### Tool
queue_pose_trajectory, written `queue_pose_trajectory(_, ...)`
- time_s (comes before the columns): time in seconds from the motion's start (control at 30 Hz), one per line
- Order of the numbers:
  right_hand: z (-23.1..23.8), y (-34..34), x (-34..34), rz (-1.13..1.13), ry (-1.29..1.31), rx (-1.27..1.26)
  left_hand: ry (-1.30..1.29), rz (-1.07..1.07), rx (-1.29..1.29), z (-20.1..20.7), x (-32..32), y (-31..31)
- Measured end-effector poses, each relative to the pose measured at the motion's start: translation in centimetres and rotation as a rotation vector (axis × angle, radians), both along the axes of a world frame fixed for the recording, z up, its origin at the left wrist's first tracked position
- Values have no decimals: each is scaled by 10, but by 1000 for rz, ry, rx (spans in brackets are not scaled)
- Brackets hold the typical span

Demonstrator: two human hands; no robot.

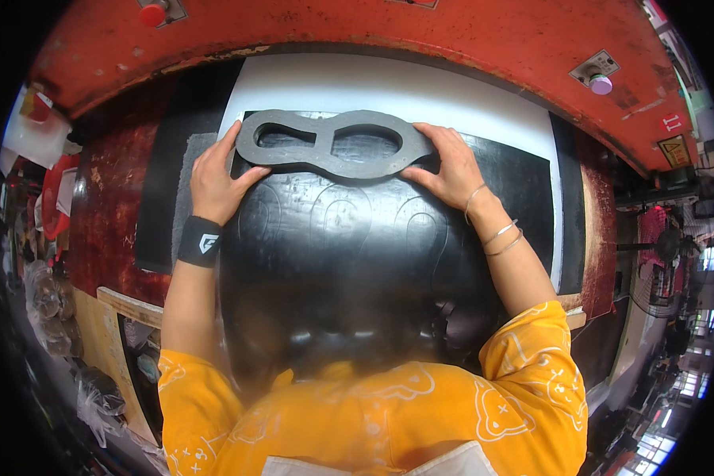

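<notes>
A thick grey sole-shaped cutting die (pixel 325 161) lies crosswise at the far part of a glossy black sheet (pixel 484 238). Two openings pass through it, a narrow one on the left and a wider oval on the right. My left hand (pixel 216 176) grips its left end between thumb and fingers. At the other end my right hand (pixel 450 169) holds on in the same way. Faint sole-shaped outlines mark the sheet just nearer to me than the die. Below them, the sheet's near part is blurred.
A red machine beam (pixel 357 28) spans the far side, with a red button (pixel 152 14) and a pale knob (pixel 600 84) on it. A white sheet (pixel 389 79) lies beneath the black one. Plastic-wrapped items (pixel 51 309) stand at the left; a fan (pixel 666 246) is at the right.
</notes>
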State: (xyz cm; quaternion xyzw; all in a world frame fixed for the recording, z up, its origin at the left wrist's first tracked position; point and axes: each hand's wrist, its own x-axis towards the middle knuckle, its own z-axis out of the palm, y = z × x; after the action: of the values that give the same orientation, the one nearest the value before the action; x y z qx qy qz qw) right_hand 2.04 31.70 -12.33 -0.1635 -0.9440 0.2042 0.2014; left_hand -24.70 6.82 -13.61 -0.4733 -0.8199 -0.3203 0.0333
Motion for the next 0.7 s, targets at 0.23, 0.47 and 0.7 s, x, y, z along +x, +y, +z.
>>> queue_pose_trajectory(0.23, 4, 1, 0, 2, -9, -19, 7, -13, -40, 3, 0, 2)
queue_pose_trajectory(0.47, 4, 1, -3, 7, -21, -8, 15, -27, -4, 3, -2, 3)
queue_pose_trajectory(0.7, 33, 23, 21, 10, -44, -156, 21, -64, 60, 26, 10, 7)
